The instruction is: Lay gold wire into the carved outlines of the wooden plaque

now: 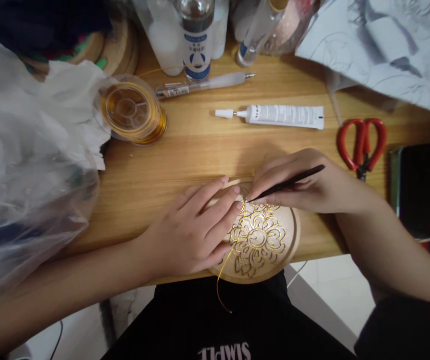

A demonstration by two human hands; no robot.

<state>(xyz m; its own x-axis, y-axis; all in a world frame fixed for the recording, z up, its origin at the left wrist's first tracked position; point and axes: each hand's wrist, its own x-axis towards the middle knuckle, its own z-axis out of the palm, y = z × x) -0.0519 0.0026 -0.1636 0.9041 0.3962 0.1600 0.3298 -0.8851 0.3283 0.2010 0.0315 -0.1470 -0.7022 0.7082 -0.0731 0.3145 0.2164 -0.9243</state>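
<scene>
A round wooden disc (294,235) with a carved flower pattern lies at the table's front edge, gold wire along many of its lines. My left hand (195,230) rests flat on the disc's left part, fingers stretched out and slightly apart. My right hand (293,182) is closed around a thin black tool (293,179), whose tip touches the disc's upper part near my left fingertips. A loose gold wire (220,280) runs from the pattern past my left hand and hangs over the table edge.
Behind the disc lie a white tube (284,116), its cap (224,113) and a pen (215,84). A gold wire spool (132,110) and plastic bag (30,165) are left. Red-handled scissors (361,145) and a dark phone (415,190) lie right. A bottle (196,45) stands behind.
</scene>
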